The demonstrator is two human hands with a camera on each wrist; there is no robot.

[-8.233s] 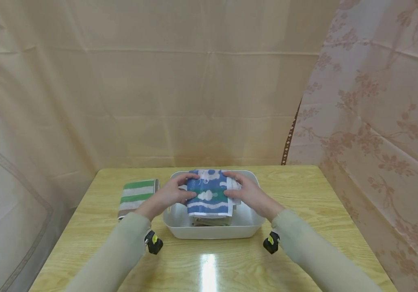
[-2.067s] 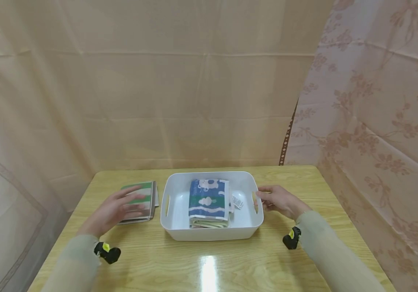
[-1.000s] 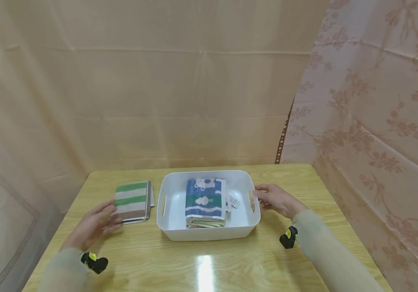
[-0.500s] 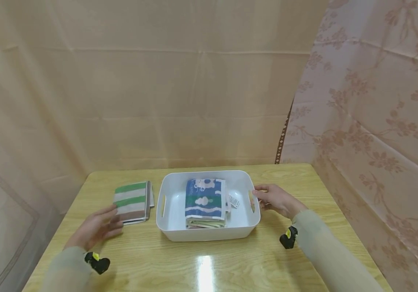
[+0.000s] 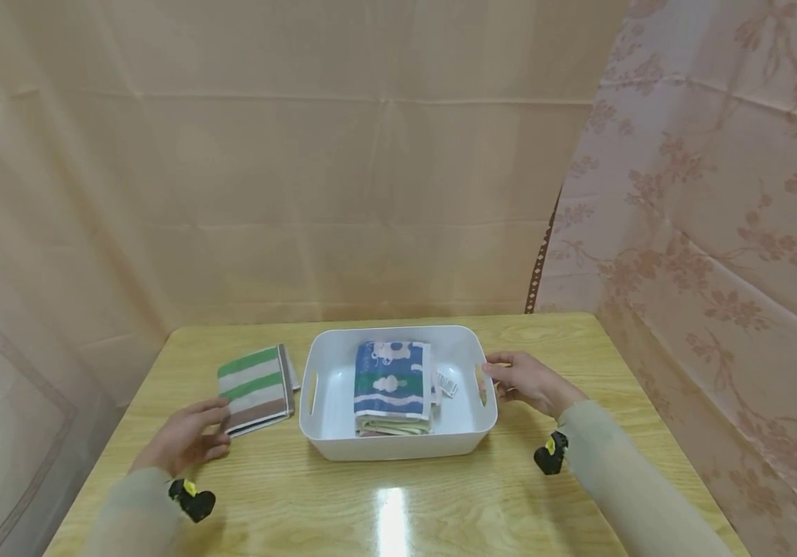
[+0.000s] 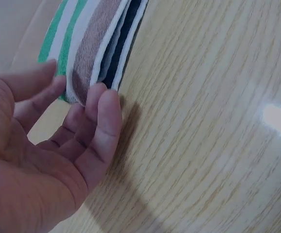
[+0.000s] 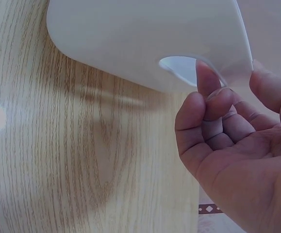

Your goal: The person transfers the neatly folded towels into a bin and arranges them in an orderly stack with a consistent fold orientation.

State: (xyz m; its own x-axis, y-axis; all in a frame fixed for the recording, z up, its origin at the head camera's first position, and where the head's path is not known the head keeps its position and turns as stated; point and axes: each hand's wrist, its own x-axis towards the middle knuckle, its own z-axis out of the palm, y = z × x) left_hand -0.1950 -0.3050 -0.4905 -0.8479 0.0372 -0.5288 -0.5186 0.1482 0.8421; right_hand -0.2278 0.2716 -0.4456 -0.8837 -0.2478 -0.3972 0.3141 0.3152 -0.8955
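Observation:
A folded towel [image 5: 257, 389] with green, white and brown stripes lies on the table at the left. My left hand [image 5: 186, 435] is at its near left corner, fingers loosely bent; in the left wrist view the fingertips [image 6: 108, 99] meet the towel's edge, with the thumb apart from the other fingers. In the middle stands a white plastic storage bin [image 5: 398, 447] with cut-out handles. My right hand [image 5: 527, 381] grips its right handle; in the right wrist view a finger [image 7: 206, 77] hooks into the cut-out and the thumb rests at the rim.
Inside the bin a blue, green and white patterned towel [image 5: 390, 381] lies on other folded cloth, with a barcode tag [image 5: 448, 385] beside it. The wooden table [image 5: 315, 503] backs onto a beige curtain [image 5: 371, 193]; a floral curtain [image 5: 712, 255] hangs at the right.
Earlier both hands held the blue towel over the bin; it now lies inside. The right hand has gone to the bin's handle, the left to the striped towel, which has turned slightly.

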